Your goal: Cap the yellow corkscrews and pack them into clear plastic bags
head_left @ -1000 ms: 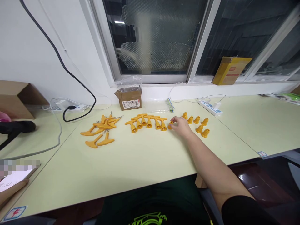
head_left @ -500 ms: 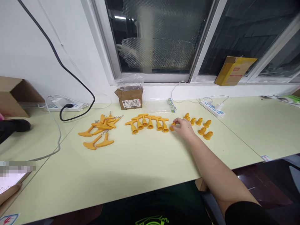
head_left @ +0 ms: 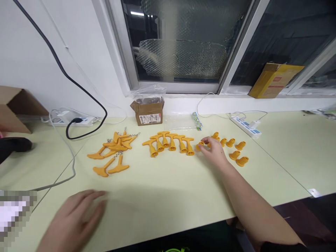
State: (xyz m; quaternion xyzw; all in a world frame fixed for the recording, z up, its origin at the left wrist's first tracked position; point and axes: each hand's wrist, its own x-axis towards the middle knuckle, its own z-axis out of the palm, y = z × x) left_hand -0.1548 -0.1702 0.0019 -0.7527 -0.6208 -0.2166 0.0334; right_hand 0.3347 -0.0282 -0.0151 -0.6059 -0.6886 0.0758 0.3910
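Observation:
My right hand (head_left: 215,152) reaches in from the right, with thumb and fingers closed around a yellow bell-shaped plastic base (head_left: 199,146) standing on the table. Left of it is a row of T-handled yellow corkscrews (head_left: 172,142), each set in such a base. Several loose bases (head_left: 242,161) stand right of my hand, and some are partly hidden behind it. At the lower left my left hand (head_left: 76,217) is above the table, blurred, fingers stretched out and holding nothing. Beyond it lies a pile of corkscrew handles (head_left: 117,147) with metal spirals and no bases.
Along the wall stand an open cardboard box (head_left: 150,118), a clear plastic bag (head_left: 181,122) and two power strips (head_left: 245,126). A grey cable (head_left: 72,175) and a black cord (head_left: 86,91) run at the left. A pixelated screen (head_left: 13,217) is at the left edge.
My left hand has come into view at the lower left. My right hand stays at the same base, and the whole view has shifted slightly.

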